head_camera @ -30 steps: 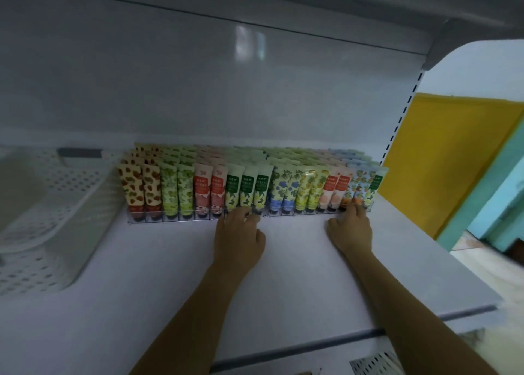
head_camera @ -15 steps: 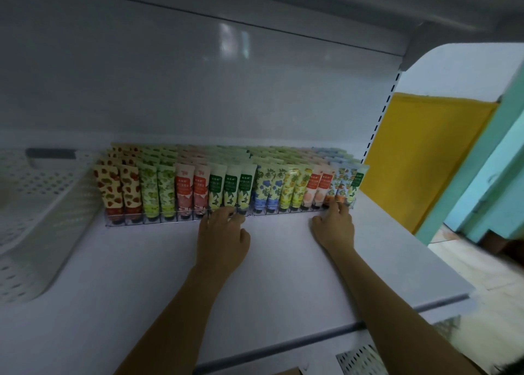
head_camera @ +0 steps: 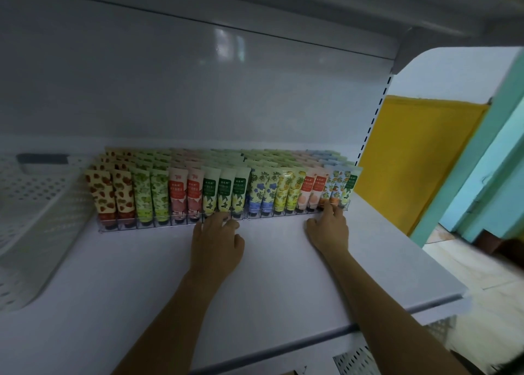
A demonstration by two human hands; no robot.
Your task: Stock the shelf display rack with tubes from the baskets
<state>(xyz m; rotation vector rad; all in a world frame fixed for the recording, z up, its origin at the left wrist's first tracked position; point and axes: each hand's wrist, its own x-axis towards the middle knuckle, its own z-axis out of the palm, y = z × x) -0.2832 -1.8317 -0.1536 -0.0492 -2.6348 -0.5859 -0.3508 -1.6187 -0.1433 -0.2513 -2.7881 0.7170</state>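
Touching rack (head_camera: 147, 223): left hand (head_camera: 217, 241), right hand (head_camera: 329, 230) (flat)

- The shelf (head_camera: 283, 275) looked like painted metal: white, smooth and mostly matt, with a faint sheen along its front edge.
- The back panel (head_camera: 198, 91) was the same smooth white finish but glossier, and carried a soft reflection of light.
- The display rack (head_camera: 170, 224) was clear hard plastic, and its front lip glinted.
- The tubes (head_camera: 224, 190) were plastic with printed skins, smooth and semi-glossy.
- The basket (head_camera: 56, 213) was white plastic, perforated all over, with a dull finish.
- The yellow panel (head_camera: 419, 153) looked flat and matt.
- The teal wall (head_camera: 487, 170) looked painted, smooth and matt.
- The perforated panel (head_camera: 354, 360) below the shelf looked like pale sheet metal.
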